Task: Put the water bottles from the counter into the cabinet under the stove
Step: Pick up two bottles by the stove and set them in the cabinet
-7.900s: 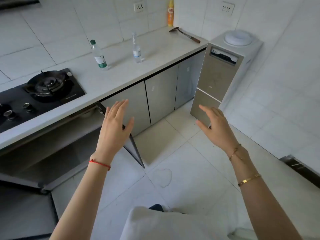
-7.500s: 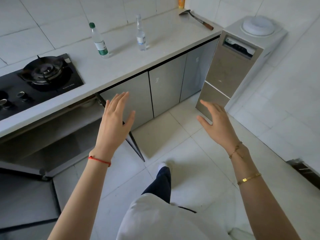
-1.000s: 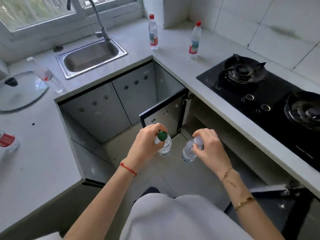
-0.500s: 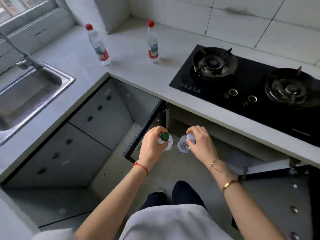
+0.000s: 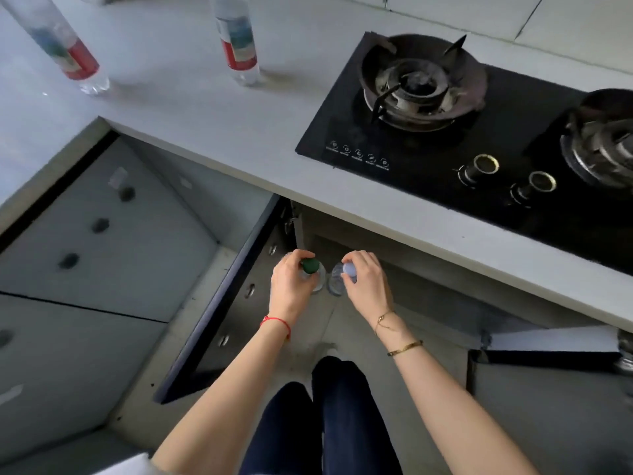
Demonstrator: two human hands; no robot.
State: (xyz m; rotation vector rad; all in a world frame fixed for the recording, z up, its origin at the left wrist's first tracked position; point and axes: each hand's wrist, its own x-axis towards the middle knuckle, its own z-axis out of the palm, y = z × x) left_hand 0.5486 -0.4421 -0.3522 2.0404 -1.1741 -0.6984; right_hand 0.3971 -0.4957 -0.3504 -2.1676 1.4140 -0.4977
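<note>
My left hand (image 5: 290, 289) grips a clear bottle with a green cap (image 5: 310, 266) by its neck. My right hand (image 5: 367, 284) holds a clear bottle with a pale cap (image 5: 348, 269) the same way. Both bottles hang upright, side by side, just in front of the open cabinet (image 5: 428, 296) under the black gas stove (image 5: 455, 145). Two more water bottles with red labels stand on the grey counter: one (image 5: 238, 46) left of the stove, one (image 5: 65, 53) further left, their tops cut off by the frame.
The cabinet's left door (image 5: 222, 303) stands swung open to the left of my hands, the right door (image 5: 555, 341) open at the right. My legs (image 5: 322, 423) are below my arms. Closed grey cabinet fronts (image 5: 102, 234) fill the left corner.
The view has closed in on the stove and cabinet. Both hands have carried their bottles lower and closer to the opening under the stove.
</note>
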